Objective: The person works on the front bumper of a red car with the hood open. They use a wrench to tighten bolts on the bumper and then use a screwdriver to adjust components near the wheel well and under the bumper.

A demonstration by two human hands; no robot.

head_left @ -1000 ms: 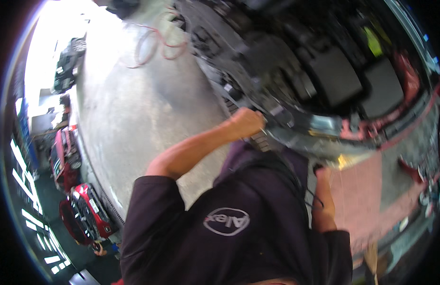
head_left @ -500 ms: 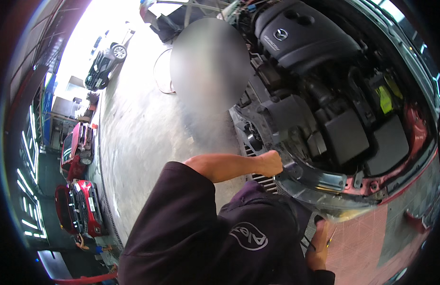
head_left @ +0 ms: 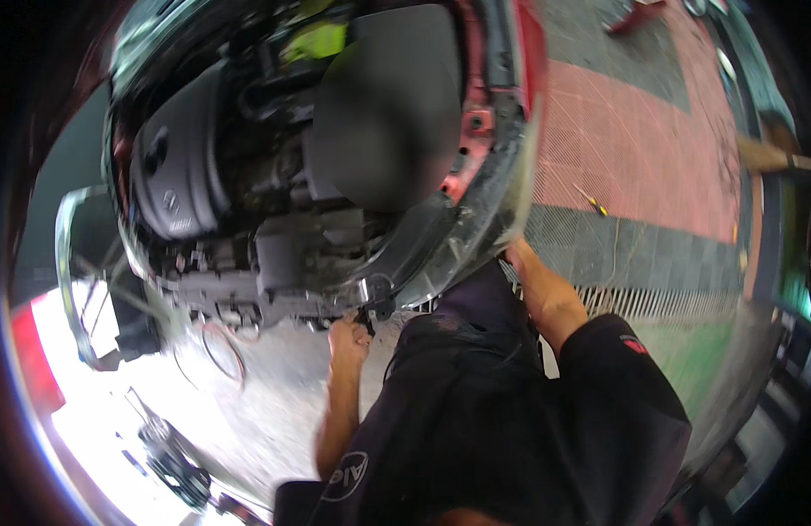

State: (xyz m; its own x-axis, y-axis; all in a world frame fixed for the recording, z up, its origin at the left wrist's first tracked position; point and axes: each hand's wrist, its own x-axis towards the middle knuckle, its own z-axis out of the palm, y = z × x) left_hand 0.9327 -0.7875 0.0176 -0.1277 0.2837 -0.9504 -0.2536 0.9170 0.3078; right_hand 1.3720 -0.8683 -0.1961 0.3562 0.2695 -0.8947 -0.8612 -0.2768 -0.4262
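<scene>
The headlight (head_left: 458, 259), with a clear lens, sits at the front corner of a red car with its engine bay exposed. My left hand (head_left: 349, 338) is closed beside a dark bracket (head_left: 378, 307) at the headlight's inner end. What its fingers hold is hidden. At the headlight's outer edge is my right hand (head_left: 516, 252), touching it from outside. The fingers of that hand are mostly out of sight behind the edge.
The dark engine cover (head_left: 182, 167) lies in the bay, with a bright yellow-green item (head_left: 316, 42) nearby. A screwdriver with a yellow handle (head_left: 600, 209) rests on the red and grey floor mat (head_left: 633, 131). A floor grate (head_left: 651, 302) and a looped hose (head_left: 226, 355) lie around the car.
The view has swung round to the right, putting the engine bay on the left. My right hand has come up to the headlight's outer edge; my left hand remains near its inner end.
</scene>
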